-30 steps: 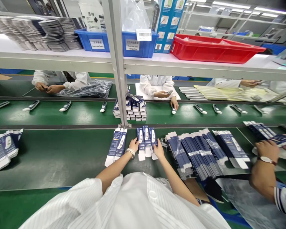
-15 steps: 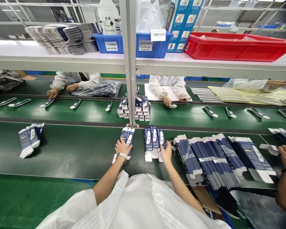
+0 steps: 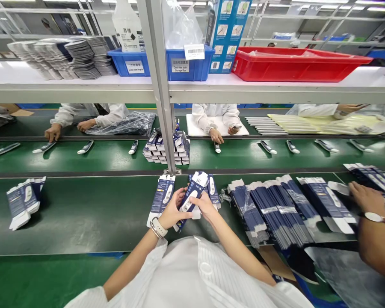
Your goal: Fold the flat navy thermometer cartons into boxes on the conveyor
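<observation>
In front of my chest, a blue-and-white carton (image 3: 197, 184) is held up, tilted, between both hands. My left hand (image 3: 175, 209) is closed around its left side, and my right hand (image 3: 205, 206) grips it from the right with the thumb across its front. White flaps show near its lower end, partly hidden by my fingers. Left of my left hand, blue cartons (image 3: 163, 192) lie on the green belt, partly overlapping. Behind the held carton and to its right is another standing-type carton (image 3: 213, 188), partly covered by my hands.
Bundled flat cartons (image 3: 272, 209) lie to the right, where a co-worker's hand (image 3: 368, 199) reaches in. More cartons (image 3: 25, 199) rest far left. A metal post (image 3: 162, 85) rises before a carton stack (image 3: 182, 147). Thermometer-like devices (image 3: 85, 146) lie along the far belt; co-workers' hands (image 3: 216, 136) are there.
My right hand has lifted a carton from the group on the right and brought it left. My left hand has left the cartons beneath it and joined on the lifted one. The view has shifted slightly.
</observation>
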Available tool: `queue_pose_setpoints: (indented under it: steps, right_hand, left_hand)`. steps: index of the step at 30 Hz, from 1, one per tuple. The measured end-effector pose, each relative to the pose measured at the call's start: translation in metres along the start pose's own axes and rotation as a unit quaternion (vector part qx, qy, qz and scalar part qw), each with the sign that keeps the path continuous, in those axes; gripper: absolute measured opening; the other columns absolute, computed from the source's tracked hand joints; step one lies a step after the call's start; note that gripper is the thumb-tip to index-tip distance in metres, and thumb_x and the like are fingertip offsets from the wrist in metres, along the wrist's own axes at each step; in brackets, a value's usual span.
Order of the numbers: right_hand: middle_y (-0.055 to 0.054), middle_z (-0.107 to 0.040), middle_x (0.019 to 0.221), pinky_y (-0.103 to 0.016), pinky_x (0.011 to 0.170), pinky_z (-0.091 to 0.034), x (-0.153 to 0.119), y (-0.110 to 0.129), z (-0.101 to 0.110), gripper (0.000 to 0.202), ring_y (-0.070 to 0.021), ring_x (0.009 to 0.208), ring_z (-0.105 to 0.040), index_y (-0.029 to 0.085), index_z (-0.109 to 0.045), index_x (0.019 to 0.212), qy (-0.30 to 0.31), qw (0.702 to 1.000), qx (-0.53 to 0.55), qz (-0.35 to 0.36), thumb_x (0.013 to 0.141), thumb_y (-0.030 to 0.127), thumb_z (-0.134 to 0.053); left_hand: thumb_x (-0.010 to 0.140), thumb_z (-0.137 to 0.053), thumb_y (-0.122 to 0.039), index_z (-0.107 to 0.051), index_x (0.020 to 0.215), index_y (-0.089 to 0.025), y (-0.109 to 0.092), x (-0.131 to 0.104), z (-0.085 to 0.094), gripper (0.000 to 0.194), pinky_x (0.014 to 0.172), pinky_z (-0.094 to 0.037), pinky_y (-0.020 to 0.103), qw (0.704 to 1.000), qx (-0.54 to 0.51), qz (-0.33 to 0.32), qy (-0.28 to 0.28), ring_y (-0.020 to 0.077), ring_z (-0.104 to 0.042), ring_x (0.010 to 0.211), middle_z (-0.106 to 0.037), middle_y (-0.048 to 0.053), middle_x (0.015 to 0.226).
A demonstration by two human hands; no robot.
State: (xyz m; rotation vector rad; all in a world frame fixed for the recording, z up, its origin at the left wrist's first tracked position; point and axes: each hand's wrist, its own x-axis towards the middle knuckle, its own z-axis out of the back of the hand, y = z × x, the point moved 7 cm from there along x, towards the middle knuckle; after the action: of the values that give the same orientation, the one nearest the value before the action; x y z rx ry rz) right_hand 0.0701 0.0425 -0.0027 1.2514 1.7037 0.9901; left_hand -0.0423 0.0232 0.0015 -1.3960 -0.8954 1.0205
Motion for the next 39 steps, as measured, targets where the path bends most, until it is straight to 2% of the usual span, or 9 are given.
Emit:
queue_pose_setpoints:
  steps: [5,7,10,14,17,23,28,33,39]
  right_hand:
    - [-0.007,-0.071,0.085,-0.039,0.078,-0.05,-0.008,0.011,0.022,0.038,-0.0241,0.08,-0.065,0.015,-0.066,0.081,-0.239,0.965,-0.098,0.045,0.057,0.043,-0.075]
    - [-0.007,-0.071,0.08,-0.037,0.075,-0.05,-0.013,0.019,0.025,0.037,-0.0238,0.076,-0.064,0.015,-0.066,0.076,-0.28,0.949,-0.132,0.066,0.058,0.045,-0.073]
    - [-0.008,-0.069,0.075,-0.036,0.072,-0.05,-0.016,0.031,0.03,0.038,-0.0236,0.074,-0.063,0.014,-0.064,0.073,-0.302,0.935,-0.16,0.094,0.062,0.05,-0.068]
    - [-0.01,-0.064,0.099,-0.036,0.085,-0.045,-0.02,0.05,0.024,0.048,-0.0222,0.093,-0.059,0.015,-0.054,0.104,-0.273,0.932,-0.146,0.188,0.075,0.054,-0.055]
    - [-0.01,-0.055,0.117,-0.034,0.092,-0.042,-0.022,0.056,0.007,0.058,-0.0197,0.104,-0.055,0.02,-0.039,0.122,-0.213,0.951,-0.089,0.207,0.077,0.054,-0.052]
    - [-0.004,-0.061,0.101,-0.031,0.084,-0.046,-0.031,0.049,-0.004,0.046,-0.0173,0.09,-0.059,0.023,-0.041,0.116,-0.251,0.955,0.007,0.158,0.078,0.045,-0.053]
    - [-0.002,-0.058,0.087,-0.029,0.075,-0.046,-0.037,0.052,0.002,0.029,-0.0162,0.078,-0.056,0.021,-0.048,0.099,-0.288,0.942,0.007,0.17,0.076,0.037,-0.053]
    - [0.0,-0.055,0.08,-0.028,0.07,-0.044,-0.043,0.066,-0.001,0.02,-0.0164,0.073,-0.052,0.019,-0.053,0.089,-0.254,0.936,-0.064,0.235,0.07,0.027,-0.052]
    - [-0.005,-0.061,0.096,-0.034,0.083,-0.041,-0.048,0.075,-0.008,0.028,-0.0216,0.089,-0.056,0.019,-0.059,0.098,-0.216,0.921,-0.138,0.292,0.074,0.03,-0.048]
  left_hand:
    - [0.068,-0.068,-0.041,-0.062,0.089,-0.012,-0.001,0.004,-0.001,0.036,0.074,-0.049,0.031,0.998,0.042,0.047,0.012,0.0198,-0.061,0.078,-0.067,0.005,0.084]
    - [0.07,-0.064,-0.044,-0.063,0.073,-0.012,-0.005,0.005,-0.003,0.032,0.062,-0.047,0.028,0.997,0.065,0.046,-0.001,0.0164,-0.058,0.064,-0.065,0.002,0.068]
    - [0.075,-0.059,-0.045,-0.065,0.071,-0.013,-0.015,0.005,-0.008,0.033,0.057,-0.045,0.026,0.995,0.095,0.013,-0.026,0.0159,-0.057,0.059,-0.063,0.001,0.063]
    - [0.085,-0.047,-0.04,-0.066,0.094,-0.016,-0.03,0.002,-0.014,0.032,0.075,-0.048,0.031,0.974,0.198,-0.076,-0.076,0.0217,-0.063,0.082,-0.069,0.006,0.087]
    - [0.086,-0.047,-0.036,-0.049,0.125,-0.02,-0.035,-0.001,-0.018,0.043,0.097,-0.04,0.034,0.946,0.269,-0.139,-0.115,0.0228,-0.053,0.113,-0.057,0.009,0.122]
    - [0.088,-0.041,-0.033,-0.022,0.14,-0.02,-0.035,-0.002,-0.033,0.057,0.103,-0.034,0.038,0.927,0.326,-0.161,-0.091,0.022,-0.04,0.125,-0.042,0.012,0.135]
    - [0.088,-0.044,-0.035,-0.023,0.14,-0.022,-0.044,-0.009,-0.04,0.058,0.104,-0.033,0.038,0.954,0.246,-0.16,-0.061,0.0218,-0.04,0.124,-0.042,0.012,0.134]
    - [0.088,-0.041,-0.044,-0.04,0.133,-0.023,-0.052,-0.006,-0.035,0.05,0.105,-0.033,0.036,0.995,0.0,-0.087,-0.056,0.0227,-0.04,0.126,-0.042,0.008,0.138]
    - [0.076,-0.063,-0.033,-0.061,0.111,-0.021,-0.067,-0.002,-0.035,0.037,0.092,-0.044,0.033,0.984,-0.171,0.024,-0.04,0.0216,-0.057,0.105,-0.062,0.006,0.115]
